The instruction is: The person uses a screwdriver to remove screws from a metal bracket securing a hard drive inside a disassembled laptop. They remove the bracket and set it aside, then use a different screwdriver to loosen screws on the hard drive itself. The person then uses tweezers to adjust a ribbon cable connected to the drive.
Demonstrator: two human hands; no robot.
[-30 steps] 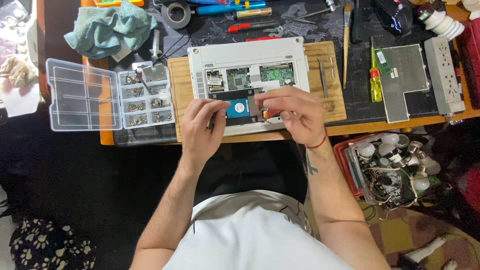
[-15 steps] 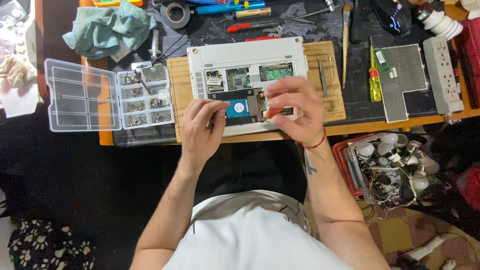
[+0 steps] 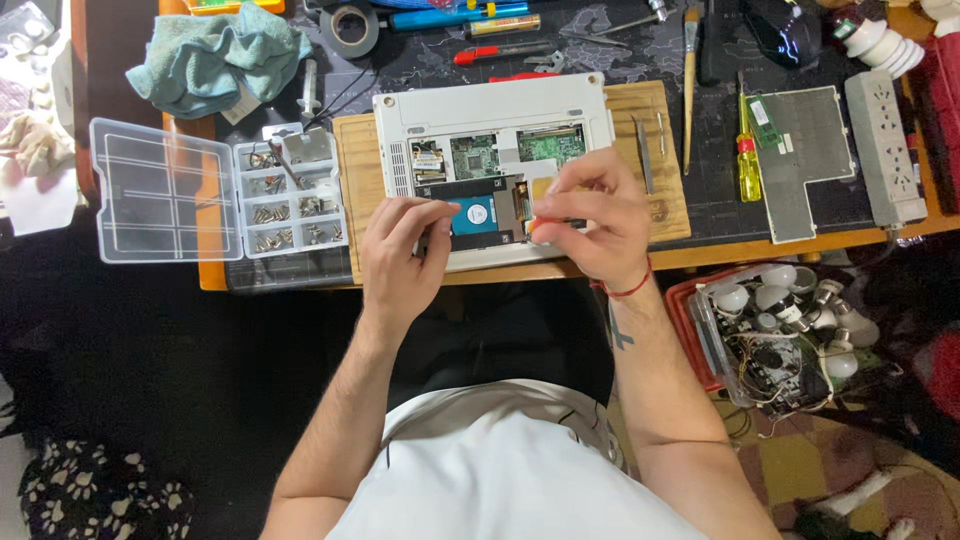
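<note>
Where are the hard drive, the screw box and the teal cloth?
hard drive (image 3: 478, 215), head view, on its blue label.
screw box (image 3: 300, 205), head view, on its filled compartments.
teal cloth (image 3: 215, 55), head view, on its crumpled middle.

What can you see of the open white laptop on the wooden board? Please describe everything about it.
The white laptop lies upside down and flat on a wooden board, its bottom cover off. The casing looks like plastic. Inside, green circuit boards show, and a hard drive with a blue label sits in a black bay near the front edge. The left hand rests on the bay's left side; the right hand holds a small tool with an orange handle at its right side.
</note>
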